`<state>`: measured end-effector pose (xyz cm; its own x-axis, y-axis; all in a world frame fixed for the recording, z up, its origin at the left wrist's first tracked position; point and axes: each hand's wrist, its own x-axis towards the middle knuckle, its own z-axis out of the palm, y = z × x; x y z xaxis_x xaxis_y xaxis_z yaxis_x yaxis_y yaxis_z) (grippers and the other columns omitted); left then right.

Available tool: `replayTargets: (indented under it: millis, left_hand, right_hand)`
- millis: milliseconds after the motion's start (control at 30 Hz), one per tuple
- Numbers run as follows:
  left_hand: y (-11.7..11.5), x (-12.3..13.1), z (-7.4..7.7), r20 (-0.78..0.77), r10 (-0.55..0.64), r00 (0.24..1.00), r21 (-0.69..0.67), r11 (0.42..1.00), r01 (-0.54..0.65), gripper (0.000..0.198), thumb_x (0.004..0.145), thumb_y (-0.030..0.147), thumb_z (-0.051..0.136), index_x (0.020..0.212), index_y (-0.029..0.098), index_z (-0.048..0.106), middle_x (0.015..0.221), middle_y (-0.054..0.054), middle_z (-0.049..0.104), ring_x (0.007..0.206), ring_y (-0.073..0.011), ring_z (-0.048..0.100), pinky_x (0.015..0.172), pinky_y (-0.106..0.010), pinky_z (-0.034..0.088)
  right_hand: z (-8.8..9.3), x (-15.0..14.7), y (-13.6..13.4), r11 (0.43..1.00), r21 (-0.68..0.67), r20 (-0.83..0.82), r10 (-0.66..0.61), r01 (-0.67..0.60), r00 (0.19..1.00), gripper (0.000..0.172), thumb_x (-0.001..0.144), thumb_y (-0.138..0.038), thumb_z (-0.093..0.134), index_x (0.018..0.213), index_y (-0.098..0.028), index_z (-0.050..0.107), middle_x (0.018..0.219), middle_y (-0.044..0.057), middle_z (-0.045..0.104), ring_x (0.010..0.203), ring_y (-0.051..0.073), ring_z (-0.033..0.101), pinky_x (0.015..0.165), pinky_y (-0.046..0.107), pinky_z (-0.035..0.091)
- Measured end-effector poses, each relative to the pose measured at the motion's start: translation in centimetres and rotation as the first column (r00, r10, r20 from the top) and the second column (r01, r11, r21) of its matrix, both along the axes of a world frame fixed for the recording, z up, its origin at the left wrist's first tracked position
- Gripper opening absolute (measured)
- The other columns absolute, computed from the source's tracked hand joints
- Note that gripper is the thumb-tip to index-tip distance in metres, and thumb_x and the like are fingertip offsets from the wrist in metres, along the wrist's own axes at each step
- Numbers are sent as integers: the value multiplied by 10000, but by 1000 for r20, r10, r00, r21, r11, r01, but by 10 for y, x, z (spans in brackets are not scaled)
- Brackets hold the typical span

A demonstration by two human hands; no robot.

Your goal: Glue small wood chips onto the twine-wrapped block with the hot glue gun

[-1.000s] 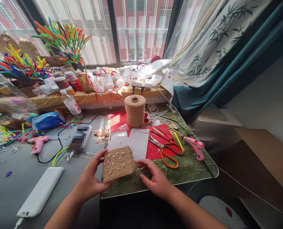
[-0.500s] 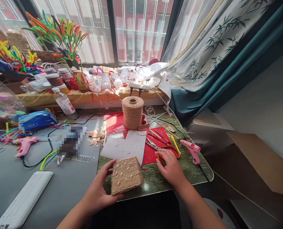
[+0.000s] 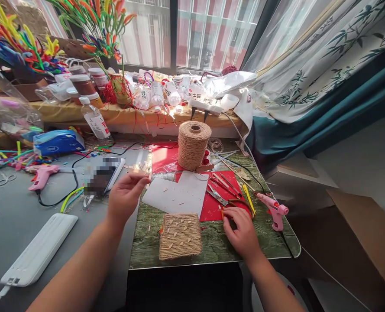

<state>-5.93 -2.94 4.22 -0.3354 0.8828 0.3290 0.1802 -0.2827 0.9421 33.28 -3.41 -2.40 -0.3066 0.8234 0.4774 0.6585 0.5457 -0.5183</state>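
Scissors (image 3: 224, 201) sit right at the right hand (image 3: 242, 232), blades angled away leftward; can't tell if those fingers grip. Left hand's (image 3: 123, 203) fingers are pinched together.

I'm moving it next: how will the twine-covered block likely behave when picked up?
The twine-covered block has a squared, boxy shape, so it's probably stiff. Its coarse, ridged surface should resist slipping. Lying on a broad side, it seems unlikely to roll.
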Motion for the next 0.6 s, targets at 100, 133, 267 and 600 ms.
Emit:
replayTargets:
  millis: [100,133,267,600]
  left_hand:
    - [33,-6,-12,-157,124,980,-16,992,-128,280,898,463,737,895,184,743,847,-62,749,806,-201,685,806,-328,530]
    - [39,-10,-17,-273,107,956,-35,992,-121,290,907,475,715,857,190,742,818,-57,741,788,-199,670,792,-321,515]
    - [48,-22,-38,-604,-209,769,-141,978,155,245,958,426,623,913,239,775,879,-62,755,856,-222,656,836,-337,482]
    - [58,-26,-51,-704,-419,573,-248,901,355,215,922,329,655,1074,292,804,1101,-80,741,1045,-289,632,969,-425,437]
  right_hand:
    - [5,5,-4,999,-9,23,-51,52,998,225,963,-214,582,1167,-247,671,1189,105,697,1152,312,628,1052,545,465]
    - [6,8,-6,997,-18,46,-73,74,996,258,966,-221,574,1207,-251,662,1235,110,685,1188,320,613,1074,556,450]
    - [6,24,-6,986,-84,179,-128,144,976,382,985,-272,541,1364,-256,586,1384,126,618,1303,343,551,1118,582,418]
    - [3,42,20,961,-226,425,-50,160,904,551,889,-272,601,1432,-222,525,1344,131,638,1255,330,588,1078,516,470]
